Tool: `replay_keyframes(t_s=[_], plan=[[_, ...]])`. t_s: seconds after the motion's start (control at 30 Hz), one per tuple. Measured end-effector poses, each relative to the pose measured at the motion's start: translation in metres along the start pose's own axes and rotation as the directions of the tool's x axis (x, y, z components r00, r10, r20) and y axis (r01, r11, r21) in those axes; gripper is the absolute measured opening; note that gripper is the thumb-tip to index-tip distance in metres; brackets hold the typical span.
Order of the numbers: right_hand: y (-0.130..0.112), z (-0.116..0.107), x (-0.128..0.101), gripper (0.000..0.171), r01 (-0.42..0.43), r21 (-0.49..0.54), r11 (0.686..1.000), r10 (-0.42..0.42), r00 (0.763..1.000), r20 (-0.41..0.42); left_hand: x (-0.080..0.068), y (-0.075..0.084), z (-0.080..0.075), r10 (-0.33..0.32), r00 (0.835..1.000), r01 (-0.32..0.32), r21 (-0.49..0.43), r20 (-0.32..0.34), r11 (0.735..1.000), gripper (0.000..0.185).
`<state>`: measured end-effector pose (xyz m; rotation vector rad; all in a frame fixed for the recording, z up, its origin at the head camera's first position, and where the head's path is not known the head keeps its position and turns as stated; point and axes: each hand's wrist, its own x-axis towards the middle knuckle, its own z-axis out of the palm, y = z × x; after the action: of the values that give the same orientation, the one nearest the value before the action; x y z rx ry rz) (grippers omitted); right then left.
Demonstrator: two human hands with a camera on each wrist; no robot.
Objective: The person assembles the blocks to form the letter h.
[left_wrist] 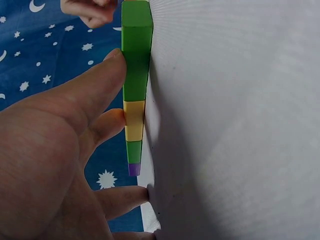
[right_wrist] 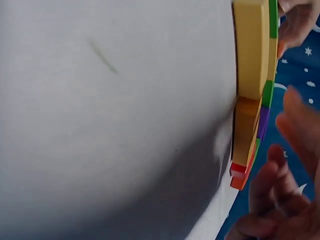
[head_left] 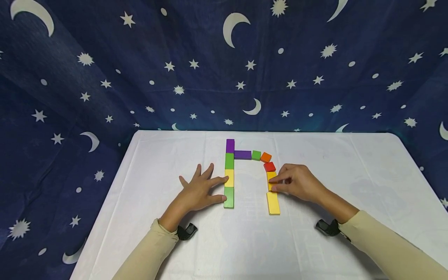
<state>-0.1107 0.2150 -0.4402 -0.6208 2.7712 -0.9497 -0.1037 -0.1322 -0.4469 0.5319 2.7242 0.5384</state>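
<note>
Wooden blocks lie end to end in two lines on a white table. In the left column, a purple block (head_left: 230,146), a green block (head_left: 229,161), a yellow block (head_left: 230,182) and another green block (head_left: 229,200) run downward. My left hand (head_left: 197,191), fingers spread, touches this column's left side, index finger at the yellow block and thumb at the lower green one. My right hand (head_left: 301,182) has thumb and index fingertips over an amber block (head_left: 271,175); the right wrist view shows them apart from it. Below lies a pale yellow block (head_left: 273,203), above a red block (head_left: 269,167).
A purple block (head_left: 242,155), a small green block (head_left: 256,155) and an orange block (head_left: 266,157) bridge from the column toward the red one. Behind the white tabletop (head_left: 196,252) hangs a dark blue cloth (head_left: 203,46) with moons and stars.
</note>
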Motion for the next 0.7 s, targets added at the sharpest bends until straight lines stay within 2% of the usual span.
replay_keyframes(t_s=[0.13,0.23,0.53,0.7], plan=[[-0.001,0.002,-0.008,0.031,0.039,0.059,0.997,-0.046,0.991,0.126,0.0,-0.001,0.0,-0.001,1.0,0.001,0.001,0.001,1.0,0.063],[0.001,0.004,-0.011,0.03,0.064,0.066,0.996,-0.074,0.983,0.165,0.001,-0.002,0.001,-0.003,1.0,0.003,0.001,0.001,1.0,0.063],[0.005,0.004,-0.014,0.026,0.132,0.011,0.991,-0.132,0.983,0.13,0.001,-0.002,0.003,0.001,1.0,-0.001,-0.001,-0.01,1.0,0.064],[0.006,0.004,-0.015,0.026,0.139,0.011,0.99,-0.139,0.983,0.123,0.001,-0.001,0.003,0.0,1.0,0.0,-0.007,-0.015,1.0,0.063]])
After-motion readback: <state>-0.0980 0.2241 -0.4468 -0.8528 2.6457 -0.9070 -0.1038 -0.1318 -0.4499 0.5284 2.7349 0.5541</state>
